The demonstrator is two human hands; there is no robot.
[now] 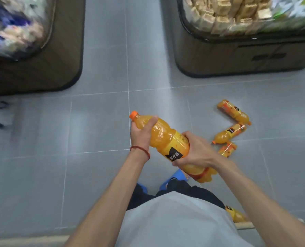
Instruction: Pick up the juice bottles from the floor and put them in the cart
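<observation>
Both hands are on one large clear plastic bottle of orange juice (167,138), which has an orange screw cap (134,114) and a yellow label with a black patch. It's off the floor, in front of the person's waist. It lies close to level, cap end away and to their left, base toward their right hip.

- left hand (141,132): wrapped round the bottle's shoulder just below the cap, thumb over the top, fingers curled underneath. Grip is closed, no gap to the plastic. There's a thin red string bracelet (141,150) on that wrist.
- right hand (196,150): clamped round the labelled mid-section, fingers curled over the far side. Also closed tight on the bottle.

On the grey tiled floor (94,122), to the person's right, three more orange juice bottles lie on their sides, close together:
- far bottle (232,112)
- middle bottle (228,133)
- near bottle (227,148), partly hidden behind the right wrist

Whether the middle and near ones touch, I can't tell.

A fourth orange bottle (235,213) shows low by the right forearm, mostly hidden behind the pale shirt. I can't tell what it rests on.

Ahead are two brown round-cornered display bins. The left bin (59,50) has blurred contents. The right bin (219,56) is packed with tan packets. Blue slippers (176,177) are visible below the held bottle.
</observation>
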